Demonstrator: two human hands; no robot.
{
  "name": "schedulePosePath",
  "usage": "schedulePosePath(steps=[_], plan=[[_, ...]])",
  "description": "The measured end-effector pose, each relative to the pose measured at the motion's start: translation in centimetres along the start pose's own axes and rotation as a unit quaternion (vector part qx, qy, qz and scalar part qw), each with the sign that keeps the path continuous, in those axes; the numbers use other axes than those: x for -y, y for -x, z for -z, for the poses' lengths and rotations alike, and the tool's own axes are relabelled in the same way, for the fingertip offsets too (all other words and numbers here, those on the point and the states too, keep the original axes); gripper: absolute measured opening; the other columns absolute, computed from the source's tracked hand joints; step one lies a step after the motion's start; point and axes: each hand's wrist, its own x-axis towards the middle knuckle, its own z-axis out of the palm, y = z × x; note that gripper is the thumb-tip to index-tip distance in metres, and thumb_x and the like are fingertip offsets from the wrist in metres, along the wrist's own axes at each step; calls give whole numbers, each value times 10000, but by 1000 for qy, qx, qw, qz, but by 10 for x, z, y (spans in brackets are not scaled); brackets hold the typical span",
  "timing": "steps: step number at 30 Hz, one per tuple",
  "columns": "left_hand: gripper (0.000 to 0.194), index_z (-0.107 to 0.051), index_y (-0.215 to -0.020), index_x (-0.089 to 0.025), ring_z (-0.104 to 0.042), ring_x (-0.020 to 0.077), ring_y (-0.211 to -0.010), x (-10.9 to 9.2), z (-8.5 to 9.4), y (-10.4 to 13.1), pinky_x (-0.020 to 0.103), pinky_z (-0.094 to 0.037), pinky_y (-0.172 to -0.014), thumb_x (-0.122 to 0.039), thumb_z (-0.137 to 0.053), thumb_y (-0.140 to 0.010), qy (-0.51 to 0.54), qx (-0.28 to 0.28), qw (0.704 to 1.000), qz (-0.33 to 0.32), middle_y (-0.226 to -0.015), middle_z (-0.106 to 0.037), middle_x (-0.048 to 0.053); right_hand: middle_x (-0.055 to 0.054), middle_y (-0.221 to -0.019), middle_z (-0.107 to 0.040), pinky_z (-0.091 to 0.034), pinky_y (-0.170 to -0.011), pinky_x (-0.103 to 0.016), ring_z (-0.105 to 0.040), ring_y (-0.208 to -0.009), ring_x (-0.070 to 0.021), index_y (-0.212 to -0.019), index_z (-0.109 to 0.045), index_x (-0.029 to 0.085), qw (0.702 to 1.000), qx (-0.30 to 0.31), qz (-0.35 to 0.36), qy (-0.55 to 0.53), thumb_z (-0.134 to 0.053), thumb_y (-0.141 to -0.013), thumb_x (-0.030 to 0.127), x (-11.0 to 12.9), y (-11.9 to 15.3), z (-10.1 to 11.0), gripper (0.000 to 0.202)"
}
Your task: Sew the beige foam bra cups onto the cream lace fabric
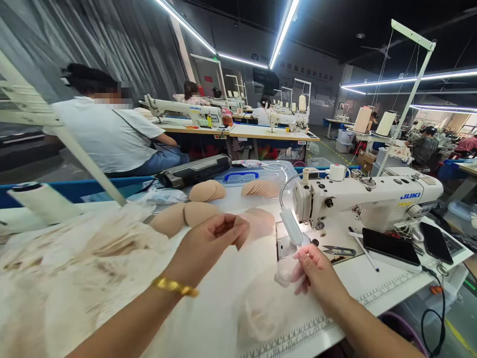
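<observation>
Fingers pinched together, my left hand is over the table in front of the beige oval pads, at an edge of thin sheer fabric. My right hand is closed at thumb and forefinger on the same sheer beige fabric, which hangs in a blurred fold onto the table. It is so see-through that its outline is hard to follow. Just beyond my right fingertips are the needle area of the white sewing machine and its small lamp. Beige oval pads lie behind my left hand.
Sheer cream fabric is heaped at the left. Fanned pads lie by a clear lidded box. Thread snips, a pen and a dark phone lie at the right. Another person sits beyond the table.
</observation>
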Motion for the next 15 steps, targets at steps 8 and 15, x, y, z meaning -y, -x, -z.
schedulePosePath(steps=[8, 15], plan=[[474, -742, -889, -196, -659, 226, -748, -5, -25, 81, 307, -577, -648, -624, -881, -741, 199, 138, 959, 148, -843, -738, 74, -67, -925, -739, -547, -693, -332, -712, -745, -196, -1072, -598, 207, 997, 19, 69, -8, -663, -899, 790, 20, 37, 12, 611], [561, -746, -1149, -241, -701, 351, -1093, 8, -27, 83, 435, -626, -901, -696, -769, -821, 60, 149, 987, 30, -1162, -754, 121, -8, -922, -718, -537, -791, -302, -681, -839, -173, -1226, -606, 243, 964, 37, 178, 194, -700, -940, 247, 31, 59, 4, 301]])
